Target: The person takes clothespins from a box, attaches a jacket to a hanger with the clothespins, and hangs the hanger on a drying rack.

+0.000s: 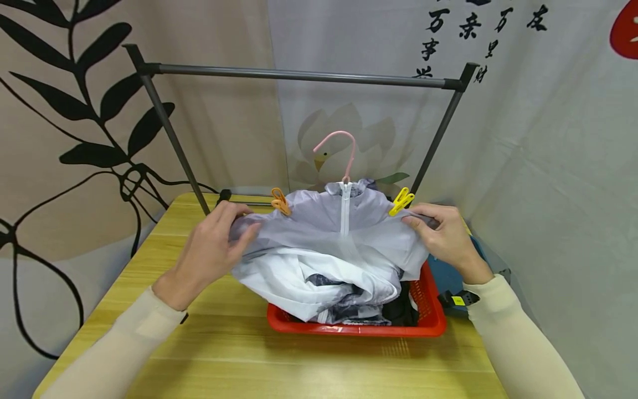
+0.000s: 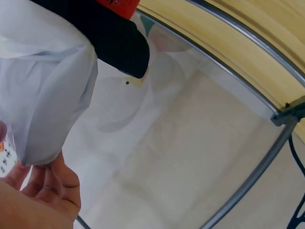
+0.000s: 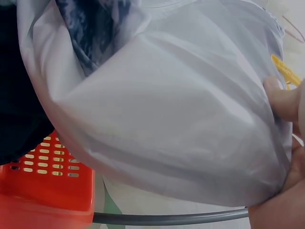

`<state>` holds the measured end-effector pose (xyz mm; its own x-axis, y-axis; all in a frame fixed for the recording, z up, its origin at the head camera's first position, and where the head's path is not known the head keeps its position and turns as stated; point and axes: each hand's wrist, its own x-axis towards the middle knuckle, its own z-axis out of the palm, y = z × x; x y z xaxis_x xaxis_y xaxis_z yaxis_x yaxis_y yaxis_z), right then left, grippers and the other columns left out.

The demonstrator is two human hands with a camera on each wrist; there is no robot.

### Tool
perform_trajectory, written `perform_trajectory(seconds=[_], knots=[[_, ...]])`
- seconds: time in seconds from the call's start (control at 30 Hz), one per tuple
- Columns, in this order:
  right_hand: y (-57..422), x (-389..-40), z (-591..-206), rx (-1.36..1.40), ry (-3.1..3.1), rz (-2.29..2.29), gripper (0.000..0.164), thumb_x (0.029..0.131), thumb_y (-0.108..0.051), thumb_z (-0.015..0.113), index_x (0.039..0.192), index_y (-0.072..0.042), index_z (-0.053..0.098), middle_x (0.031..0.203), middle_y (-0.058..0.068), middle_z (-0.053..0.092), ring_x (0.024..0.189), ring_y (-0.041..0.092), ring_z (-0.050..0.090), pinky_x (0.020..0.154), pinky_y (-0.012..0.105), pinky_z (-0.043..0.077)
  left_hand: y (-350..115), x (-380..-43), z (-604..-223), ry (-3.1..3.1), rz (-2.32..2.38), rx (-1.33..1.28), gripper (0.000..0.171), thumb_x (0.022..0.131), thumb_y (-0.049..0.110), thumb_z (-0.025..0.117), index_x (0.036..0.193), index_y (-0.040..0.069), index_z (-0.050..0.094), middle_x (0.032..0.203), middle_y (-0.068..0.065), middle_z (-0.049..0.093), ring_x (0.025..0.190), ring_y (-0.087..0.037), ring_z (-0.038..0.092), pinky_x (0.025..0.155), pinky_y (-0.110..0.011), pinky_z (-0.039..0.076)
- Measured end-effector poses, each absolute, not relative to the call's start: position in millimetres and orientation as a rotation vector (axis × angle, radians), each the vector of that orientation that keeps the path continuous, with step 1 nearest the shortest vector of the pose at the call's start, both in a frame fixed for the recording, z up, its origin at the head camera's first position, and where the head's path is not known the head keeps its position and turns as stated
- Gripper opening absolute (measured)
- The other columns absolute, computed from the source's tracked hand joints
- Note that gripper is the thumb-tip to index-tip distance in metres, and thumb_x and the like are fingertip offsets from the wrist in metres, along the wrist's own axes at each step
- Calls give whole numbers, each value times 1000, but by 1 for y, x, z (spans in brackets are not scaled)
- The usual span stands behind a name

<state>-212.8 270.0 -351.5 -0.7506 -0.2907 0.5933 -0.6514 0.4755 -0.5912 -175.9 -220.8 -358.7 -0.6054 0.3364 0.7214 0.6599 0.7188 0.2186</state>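
Observation:
A pale grey-and-white zip jacket (image 1: pixel 319 221) hangs on a pink hanger (image 1: pixel 344 152), its lower part bunched over a red basket (image 1: pixel 359 331). My left hand (image 1: pixel 209 244) holds the jacket's left-side shoulder, thumb in front and fingers behind the cloth. At the other shoulder, my right hand (image 1: pixel 443 235) pinches the fabric between thumb and fingers. An orange clothespin (image 1: pixel 281 201) clips the left-side shoulder, and a yellow clothespin (image 1: pixel 401 201) the right-side one. In the right wrist view, the sleeve cloth (image 3: pixel 176 109) stretches out from my fingers.
A dark metal rack (image 1: pixel 299 73) stands behind the jacket on the wooden table (image 1: pixel 224 354). Dark clothes (image 1: pixel 402 310) lie in the basket. A blue container (image 1: pixel 446 277) is at the right, beside my right wrist. Printed curtains (image 1: pixel 558 166) hang behind.

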Motion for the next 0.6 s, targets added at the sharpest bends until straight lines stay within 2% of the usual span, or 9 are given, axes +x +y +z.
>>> perform_trajectory(seconds=[0.17, 0.4, 0.6], knots=[[269, -211, -354, 760, -2302, 1189, 19, 100, 10, 83, 111, -3, 91, 109, 18, 89, 96, -8, 74, 87, 8, 59, -230, -173, -365, -2267, -602, -700, 44, 101, 13, 88, 138, -2, 69, 113, -19, 73, 85, -27, 67, 66, -44, 59], [272, -210, -355, 716, -2291, 1192, 19, 100, 10, 84, 113, -1, 91, 108, 20, 89, 97, -11, 74, 88, 7, 58, -239, -166, -369, -2390, -631, -585, 51, 106, 17, 87, 147, -2, 65, 125, -21, 74, 99, -32, 74, 77, -50, 65], [274, -210, -356, 661, -2272, 1205, 18, 98, 10, 86, 111, -1, 91, 104, 21, 88, 91, -10, 74, 83, 7, 58, -247, -157, -373, -2489, -752, -515, 46, 109, 18, 84, 147, -2, 66, 124, -18, 74, 100, -31, 77, 81, -50, 70]])
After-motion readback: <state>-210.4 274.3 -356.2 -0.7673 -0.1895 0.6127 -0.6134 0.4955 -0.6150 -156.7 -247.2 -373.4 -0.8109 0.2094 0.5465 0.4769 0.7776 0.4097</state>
